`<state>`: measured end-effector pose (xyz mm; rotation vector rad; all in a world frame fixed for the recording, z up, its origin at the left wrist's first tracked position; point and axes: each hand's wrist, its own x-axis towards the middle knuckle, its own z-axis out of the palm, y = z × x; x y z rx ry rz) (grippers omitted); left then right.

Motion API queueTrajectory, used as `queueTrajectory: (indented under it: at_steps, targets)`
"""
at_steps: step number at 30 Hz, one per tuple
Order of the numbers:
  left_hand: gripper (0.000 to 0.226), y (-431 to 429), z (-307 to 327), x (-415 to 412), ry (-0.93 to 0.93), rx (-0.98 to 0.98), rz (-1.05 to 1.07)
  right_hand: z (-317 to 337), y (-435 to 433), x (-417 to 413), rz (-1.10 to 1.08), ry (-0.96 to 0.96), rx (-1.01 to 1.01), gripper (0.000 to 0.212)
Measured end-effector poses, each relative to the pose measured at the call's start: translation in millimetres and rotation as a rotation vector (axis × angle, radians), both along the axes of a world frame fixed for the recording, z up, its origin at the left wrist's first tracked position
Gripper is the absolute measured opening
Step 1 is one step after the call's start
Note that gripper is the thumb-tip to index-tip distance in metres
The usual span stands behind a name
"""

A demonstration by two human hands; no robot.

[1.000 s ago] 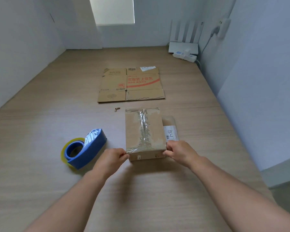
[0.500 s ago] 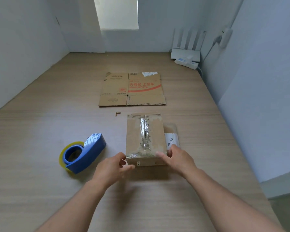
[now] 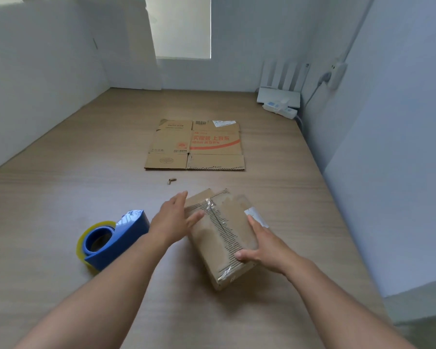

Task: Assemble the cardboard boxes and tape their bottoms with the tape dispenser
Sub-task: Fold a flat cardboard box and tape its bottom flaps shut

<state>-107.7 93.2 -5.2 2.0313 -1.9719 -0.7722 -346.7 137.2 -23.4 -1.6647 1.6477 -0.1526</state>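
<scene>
Head view. Taped box [image 3: 222,238] sits mid-way across the wood surface [image 3: 61,197], skewed. Its long axis runs far-to-near, w/ the far end swung left and the near end swung right toward the person. Taped face is up; can't tell if the box lies flat or is tipped.

Room around the box: the widest stretch of wood lies to its left, past the dispenser. There's less to its right before the wall [image 3: 388,172]. The surface's edge lies near-right of the box.

Box looks: plain brown card, scuffed. Clear tape runs along the seam on the long axis, crinkled at both ends, w/ ragged corrugated edges either side. A white label [image 3: 256,215] shows on the box's right side.

L hand [image 3: 173,220] lies against the box's far-left side, fingers straight & together, thumb spread onto the taped face. R hand [image 3: 264,250] is at the box's right side, fingers straight along that edge, thumb pressed on the taped face toward the near end.

Left of the box, beside the L forearm, lies a blue tape dispenser [image 3: 111,244] w/ a yellowish roll, not touching the box. Beyond the box is a small brown scrap [image 3: 171,180], then a flattened carton [image 3: 196,147] w/ red print, well apart. Far-right of the box, by the back wall, are a white router [image 3: 278,96] & a power strip [image 3: 280,110].
</scene>
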Motion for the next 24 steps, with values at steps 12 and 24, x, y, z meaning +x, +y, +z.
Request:
queueTrajectory:
  at_steps: [12, 24]
  targets:
    - [0.108, 16, -24, -65, 0.181, 0.352, 0.438, 9, 2, -29, -0.396, 0.333, -0.403, 0.027]
    - [0.051, 51, -17, -20, 0.152, 0.225, 0.060, -10, -15, 30, -0.282, 0.052, -0.125, 0.090]
